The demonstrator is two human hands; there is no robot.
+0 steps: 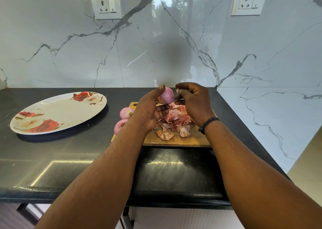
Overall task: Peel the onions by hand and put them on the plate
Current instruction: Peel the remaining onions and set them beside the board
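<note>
Two hands work above the chopping board (176, 140): left hand (151, 110) grips a peeled onion (167, 93); right hand (195, 101), at 3 o'clock, pinches a skin scrap (178, 90); plate (57, 113) at 9 o'clock.

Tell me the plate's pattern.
The plate is white with red roses and brown leaves, seen in the head view.

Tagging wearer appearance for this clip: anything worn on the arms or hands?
Both forearms are bare, no sleeves in view and no gloves. The right wrist carries a dark braided band. The left hand and right hand show no rings or watch.
</note>
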